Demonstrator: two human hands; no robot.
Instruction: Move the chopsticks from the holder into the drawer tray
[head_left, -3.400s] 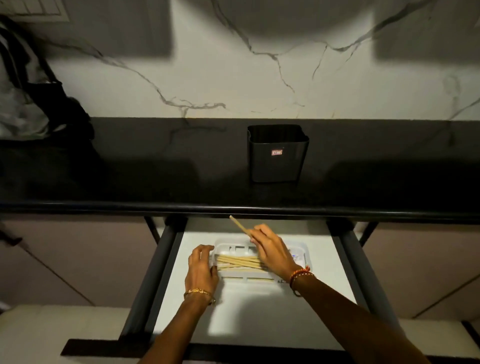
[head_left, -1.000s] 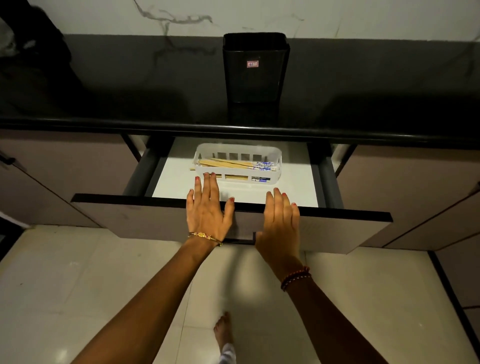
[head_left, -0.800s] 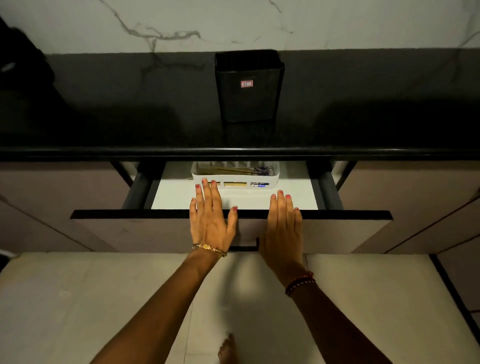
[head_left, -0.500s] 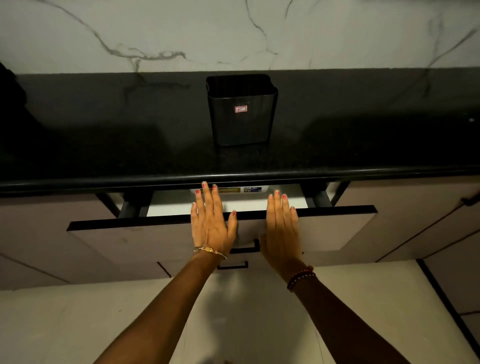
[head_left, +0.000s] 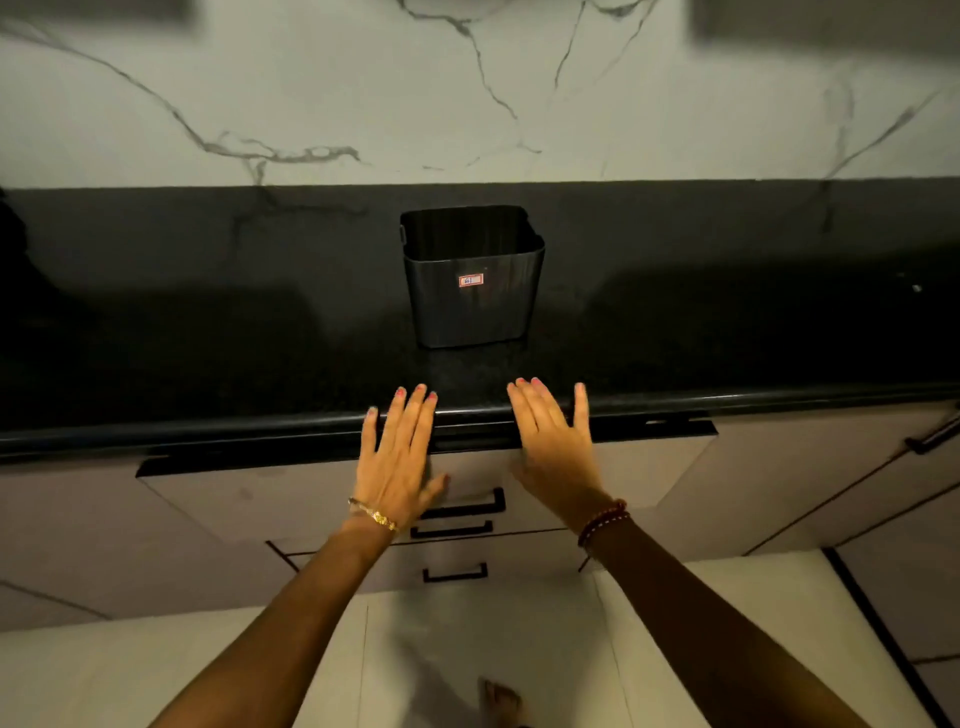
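Observation:
The black holder (head_left: 471, 280) stands on the dark countertop (head_left: 208, 332) with nothing showing inside it. The top drawer (head_left: 260, 499) is pushed in under the counter edge, so the white tray and the chopsticks are hidden. My left hand (head_left: 397, 457) lies flat with fingers spread on the drawer front, left of its black handle (head_left: 467, 509). My right hand (head_left: 553, 447) is open, fingers apart, at the drawer front just right of the handle; it looks slightly blurred.
Two more drawer handles (head_left: 452, 531) sit below the top one. Beige cabinet fronts (head_left: 831, 493) run both ways. A marble wall (head_left: 467, 93) backs the counter. A bare foot (head_left: 501, 699) shows on the pale tiled floor.
The chopsticks went into the tray, then both hands pushed the drawer in. It has slid from wide open to shut, hiding the tray.

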